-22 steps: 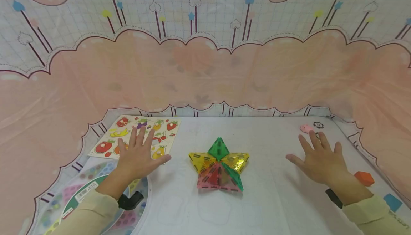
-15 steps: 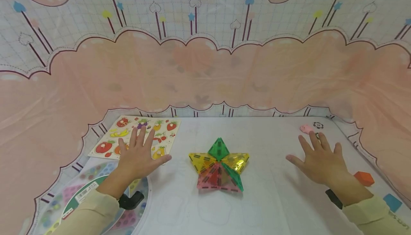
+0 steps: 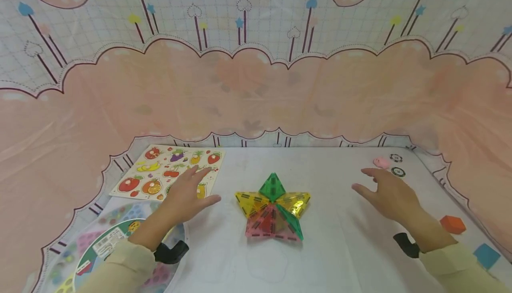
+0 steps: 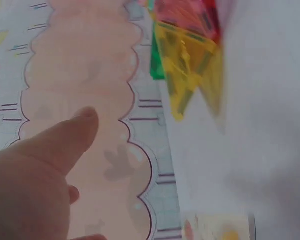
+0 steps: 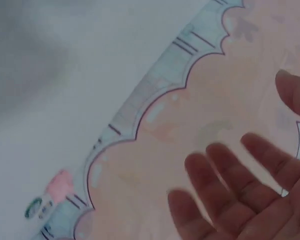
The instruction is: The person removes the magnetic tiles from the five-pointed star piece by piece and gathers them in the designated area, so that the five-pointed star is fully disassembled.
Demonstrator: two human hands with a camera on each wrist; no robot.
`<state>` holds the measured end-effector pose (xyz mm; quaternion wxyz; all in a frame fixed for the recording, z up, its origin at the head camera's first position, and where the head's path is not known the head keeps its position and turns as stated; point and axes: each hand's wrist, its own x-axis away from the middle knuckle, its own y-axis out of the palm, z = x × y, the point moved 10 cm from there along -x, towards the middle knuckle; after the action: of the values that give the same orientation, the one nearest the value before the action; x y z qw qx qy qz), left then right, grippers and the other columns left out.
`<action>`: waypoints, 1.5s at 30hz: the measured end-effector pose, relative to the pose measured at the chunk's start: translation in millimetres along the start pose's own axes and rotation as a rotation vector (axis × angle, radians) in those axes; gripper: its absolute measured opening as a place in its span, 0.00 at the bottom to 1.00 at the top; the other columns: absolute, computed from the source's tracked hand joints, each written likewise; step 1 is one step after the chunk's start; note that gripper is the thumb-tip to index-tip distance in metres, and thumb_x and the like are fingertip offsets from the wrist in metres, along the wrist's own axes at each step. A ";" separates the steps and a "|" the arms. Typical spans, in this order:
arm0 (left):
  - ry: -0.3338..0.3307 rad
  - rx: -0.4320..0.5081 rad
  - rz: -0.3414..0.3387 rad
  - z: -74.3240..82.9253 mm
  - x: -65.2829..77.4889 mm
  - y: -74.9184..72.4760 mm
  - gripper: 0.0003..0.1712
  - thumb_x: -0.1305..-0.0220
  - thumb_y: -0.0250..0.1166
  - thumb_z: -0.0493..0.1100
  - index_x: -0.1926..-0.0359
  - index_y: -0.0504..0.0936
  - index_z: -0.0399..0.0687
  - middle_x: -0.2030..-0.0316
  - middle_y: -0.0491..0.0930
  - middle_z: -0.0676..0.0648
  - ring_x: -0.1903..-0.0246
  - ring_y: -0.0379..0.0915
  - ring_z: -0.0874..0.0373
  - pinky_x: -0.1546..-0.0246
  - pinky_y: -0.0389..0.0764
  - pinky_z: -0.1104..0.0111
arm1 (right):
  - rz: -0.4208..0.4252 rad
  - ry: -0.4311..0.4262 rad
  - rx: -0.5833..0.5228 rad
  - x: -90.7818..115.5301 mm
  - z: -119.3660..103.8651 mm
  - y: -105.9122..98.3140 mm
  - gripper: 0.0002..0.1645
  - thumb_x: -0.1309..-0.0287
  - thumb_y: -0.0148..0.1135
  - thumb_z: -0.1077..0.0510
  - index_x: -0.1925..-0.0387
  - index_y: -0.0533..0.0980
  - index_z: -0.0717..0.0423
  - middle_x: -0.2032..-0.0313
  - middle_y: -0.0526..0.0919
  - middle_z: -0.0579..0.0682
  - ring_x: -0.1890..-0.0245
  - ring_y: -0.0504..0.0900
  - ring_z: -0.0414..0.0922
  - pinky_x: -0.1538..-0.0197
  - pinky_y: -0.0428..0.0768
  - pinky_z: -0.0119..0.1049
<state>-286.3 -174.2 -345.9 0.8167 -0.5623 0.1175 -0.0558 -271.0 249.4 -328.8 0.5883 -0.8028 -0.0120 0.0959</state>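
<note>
A star of see-through magnetic tiles, green, yellow and red, lies on the white table between the two hands. My left hand hovers to its left, over the corner of a fruit puzzle board, palm turned inward and holding nothing. To the right of the star my right hand is raised above the table, also without anything in it. Its fingers show spread and loosely bent in the right wrist view. The left wrist view catches the star's yellow point beyond the thumb.
At the left front lies a round packaged set with a barcode label, partly under the left sleeve. A pink pig figure and two black-and-white discs sit at the back right. Orange and blue blocks lie along the right edge.
Both hands have turned from palms down with fingers spread to palms facing inward, and come slightly toward the star. The star has stayed in place.
</note>
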 end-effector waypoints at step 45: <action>-0.149 0.871 -0.270 29.0 -23.5 123.1 0.21 0.45 0.63 0.44 0.48 0.74 0.51 0.53 0.72 0.48 0.57 0.67 0.54 0.61 0.72 0.65 | -0.303 0.105 -0.674 -41.0 -58.5 136.4 0.19 0.48 0.61 0.57 0.52 0.72 0.53 0.67 0.74 0.52 0.69 0.72 0.46 0.68 0.72 0.36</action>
<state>-306.7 -98.3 -447.7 0.9685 -0.1796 -0.0501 -0.1651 -314.2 147.0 -435.3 0.2983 -0.9444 -0.1312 -0.0429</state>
